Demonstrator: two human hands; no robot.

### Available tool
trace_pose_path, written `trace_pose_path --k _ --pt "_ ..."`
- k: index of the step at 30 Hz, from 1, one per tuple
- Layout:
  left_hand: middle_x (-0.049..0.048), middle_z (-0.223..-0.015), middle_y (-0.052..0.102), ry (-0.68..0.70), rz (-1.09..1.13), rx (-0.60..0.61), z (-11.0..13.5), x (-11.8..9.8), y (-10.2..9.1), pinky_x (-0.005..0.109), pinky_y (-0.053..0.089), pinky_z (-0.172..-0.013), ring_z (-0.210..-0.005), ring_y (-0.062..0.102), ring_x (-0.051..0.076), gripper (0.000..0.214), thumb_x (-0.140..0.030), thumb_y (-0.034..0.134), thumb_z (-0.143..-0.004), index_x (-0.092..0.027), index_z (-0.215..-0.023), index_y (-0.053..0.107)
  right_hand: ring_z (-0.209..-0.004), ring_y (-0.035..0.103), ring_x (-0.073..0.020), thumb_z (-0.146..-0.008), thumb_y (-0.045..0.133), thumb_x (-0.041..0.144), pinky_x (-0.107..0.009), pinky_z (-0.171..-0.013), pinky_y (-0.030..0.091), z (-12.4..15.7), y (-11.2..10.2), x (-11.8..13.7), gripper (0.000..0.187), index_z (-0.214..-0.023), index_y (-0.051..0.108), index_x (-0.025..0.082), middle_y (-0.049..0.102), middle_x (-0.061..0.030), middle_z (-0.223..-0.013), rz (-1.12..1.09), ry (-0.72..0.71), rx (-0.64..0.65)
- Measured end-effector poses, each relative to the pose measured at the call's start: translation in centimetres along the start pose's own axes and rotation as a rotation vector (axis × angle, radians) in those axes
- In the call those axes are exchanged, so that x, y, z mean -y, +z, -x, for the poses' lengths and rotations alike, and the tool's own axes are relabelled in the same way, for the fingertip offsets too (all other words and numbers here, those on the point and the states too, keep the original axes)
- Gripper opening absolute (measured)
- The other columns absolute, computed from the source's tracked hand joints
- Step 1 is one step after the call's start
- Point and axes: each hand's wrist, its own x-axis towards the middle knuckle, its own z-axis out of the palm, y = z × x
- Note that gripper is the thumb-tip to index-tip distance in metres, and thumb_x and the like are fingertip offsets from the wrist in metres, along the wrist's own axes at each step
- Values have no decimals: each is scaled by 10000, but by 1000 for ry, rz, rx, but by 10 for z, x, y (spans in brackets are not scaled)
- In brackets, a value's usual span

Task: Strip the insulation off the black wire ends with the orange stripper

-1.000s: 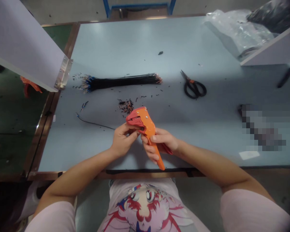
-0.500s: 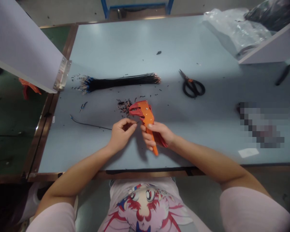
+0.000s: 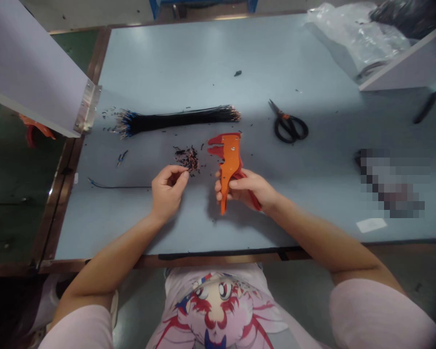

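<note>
My right hand (image 3: 249,190) grips the handles of an orange wire stripper (image 3: 228,165), its jaws pointing away from me over the table. My left hand (image 3: 167,190) pinches the end of a thin black wire (image 3: 119,186) that trails left across the table. A small pile of stripped insulation bits (image 3: 187,157) lies just beyond my left fingers. Farther back rests a bundle of black wires (image 3: 178,118) with bared ends.
Black scissors (image 3: 288,126) lie to the right of the bundle. A white panel (image 3: 32,72) juts over the left table edge. A clear plastic bag (image 3: 352,36) and a white board (image 3: 407,68) sit at the back right. A black pen-like object (image 3: 426,107) and a white paper scrap (image 3: 371,225) lie at right.
My hands have separated: the left has drawn the wire out of the stripper's jaws and moved left, while the right has carried the stripper farther away from me.
</note>
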Motion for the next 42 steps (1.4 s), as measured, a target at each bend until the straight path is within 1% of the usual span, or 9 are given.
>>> trace_pose_path --k 5,10,15,19,21,26,30,35,42 --pt "-3 -714 636 51 -36 1 1 -1 0 203 453 -612 -649 565 90 79 -244 645 -774 -174 -798 671 -836 676 -230 -669 696 126 -392 -753 551 0 0 1 473 -1110 530 165 681 -80 -962 27 -102 -65" --pt "-10 -689 632 79 -84 -7 1 -2 -2 205 434 -600 -633 556 89 75 -239 654 -764 -170 -789 671 -736 673 -206 -779 675 258 -377 -684 560 3 3 0 322 -1049 547 138 658 -62 -839 178 -49 -83" --pt "-19 -678 605 168 -132 -24 -2 -1 -6 212 397 -589 -611 503 80 31 -200 648 -767 -176 -778 665 -680 643 -175 -822 646 343 -309 -587 548 6 8 -5 274 -952 539 126 638 -71 -816 486 -50 -10" --pt "-15 -689 599 283 -195 -56 -3 -2 -8 231 409 -614 -632 502 93 27 -177 630 -769 -186 -768 655 -672 629 -162 -860 599 381 -288 -599 530 8 8 -9 272 -958 532 137 630 -57 -805 592 -80 57" --pt "-12 -691 605 324 -229 -68 -4 -2 -10 239 420 -624 -634 507 100 32 -179 624 -771 -189 -765 653 -684 628 -165 -868 588 389 -293 -611 531 7 7 -9 272 -954 531 137 629 -56 -806 601 -78 63" --pt "-6 -711 631 416 -281 -58 -5 -2 -12 256 438 -651 -644 523 110 40 -178 623 -767 -198 -774 658 -660 628 -171 -864 594 399 -292 -545 535 7 7 -11 284 -959 509 146 611 -44 -775 500 -50 106" --pt "-2 -722 643 443 -297 -33 -4 -1 -12 260 435 -660 -655 532 116 48 -174 619 -773 -201 -779 658 -641 622 -161 -867 587 402 -285 -536 539 8 10 -10 272 -934 513 148 602 -41 -757 489 -31 142" --pt "0 -730 641 495 -276 -19 -2 -2 -11 256 432 -652 -659 533 116 52 -165 620 -776 -198 -803 649 -644 627 -163 -851 610 399 -279 -525 545 9 13 -9 274 -888 526 140 602 -48 -753 499 -36 140" --pt "-6 -732 640 516 -274 -16 -1 -5 -12 250 434 -655 -662 530 112 64 -146 620 -780 -198 -812 637 -570 625 -160 -848 619 395 -277 -466 547 9 11 -10 281 -919 540 134 613 -41 -687 507 -6 159"
